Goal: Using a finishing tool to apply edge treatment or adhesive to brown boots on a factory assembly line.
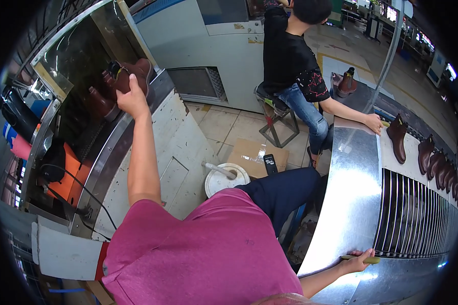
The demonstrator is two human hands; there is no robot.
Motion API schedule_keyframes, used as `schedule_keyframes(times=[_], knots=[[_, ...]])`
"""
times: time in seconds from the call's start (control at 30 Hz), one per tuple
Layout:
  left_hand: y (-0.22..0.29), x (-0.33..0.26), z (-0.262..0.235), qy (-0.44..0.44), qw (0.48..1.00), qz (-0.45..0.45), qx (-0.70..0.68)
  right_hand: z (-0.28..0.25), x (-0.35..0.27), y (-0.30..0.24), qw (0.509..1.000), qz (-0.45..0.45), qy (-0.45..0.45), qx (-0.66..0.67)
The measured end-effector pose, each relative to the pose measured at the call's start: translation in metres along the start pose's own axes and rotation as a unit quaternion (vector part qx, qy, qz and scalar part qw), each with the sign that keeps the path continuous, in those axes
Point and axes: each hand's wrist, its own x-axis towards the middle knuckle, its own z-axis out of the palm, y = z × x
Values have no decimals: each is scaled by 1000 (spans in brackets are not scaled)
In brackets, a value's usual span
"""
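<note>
My left hand (132,97) reaches up and to the left into a dark machine opening and grips a brown ankle boot (140,70) by its lower part. A second brown boot (99,104) stands just left of it inside the opening. At the lower right, my right hand (359,261) rests on the edge of a shiny metal table (351,193), closed around a thin yellow-green tool (372,260).
A slatted conveyor (417,213) carries several brown boots (397,138) at the right. A seated person in a black shirt (290,61) rests a hand (374,122) on the table. On the floor sit a white bucket (226,179) and cardboard (254,152).
</note>
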Motion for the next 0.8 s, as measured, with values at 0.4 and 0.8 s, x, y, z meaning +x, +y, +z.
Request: schedule_keyframes(times=[0.4, 0.8], knots=[[-75, 59, 71, 97, 919, 40, 379, -6, 2, 2, 1000, -1, -17, 16], [-74, 68, -15, 36, 891, 235, 386, -2, -3, -5, 1000, -1, -15, 5]])
